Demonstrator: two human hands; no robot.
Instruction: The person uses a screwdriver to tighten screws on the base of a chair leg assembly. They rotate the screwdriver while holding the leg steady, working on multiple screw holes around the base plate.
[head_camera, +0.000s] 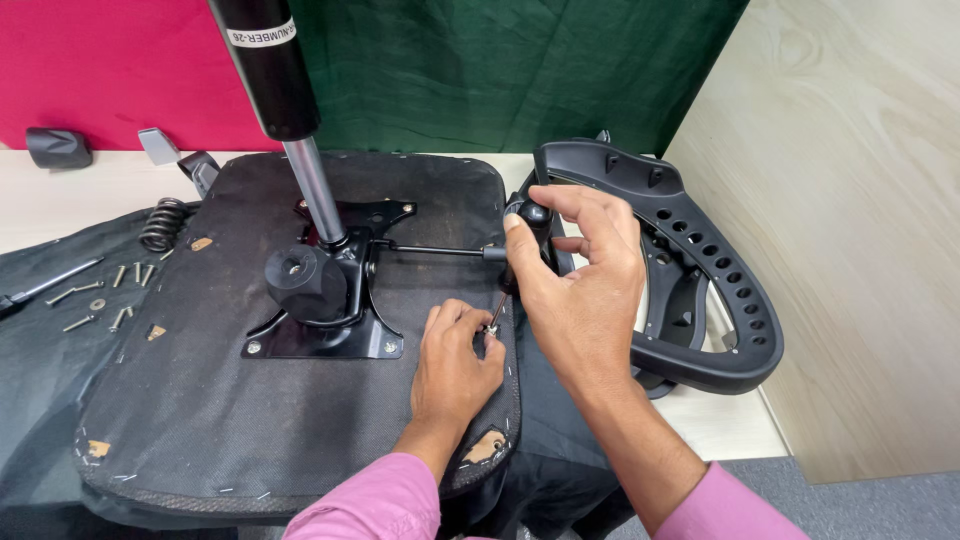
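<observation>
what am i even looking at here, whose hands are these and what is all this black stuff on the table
This is one picture from a camera worn on a person's head, looking down at their own two bare hands. On the table lies an office chair seat turned upside down, with its metal mechanism plate and gas cylinder sticking up. The left hand pinches a small screw at the seat's edge. The right hand grips the handle of a screwdriver standing on that screw. A black plastic armrest sits at the right. Loose screws and a coil spring lie at the left.
</observation>
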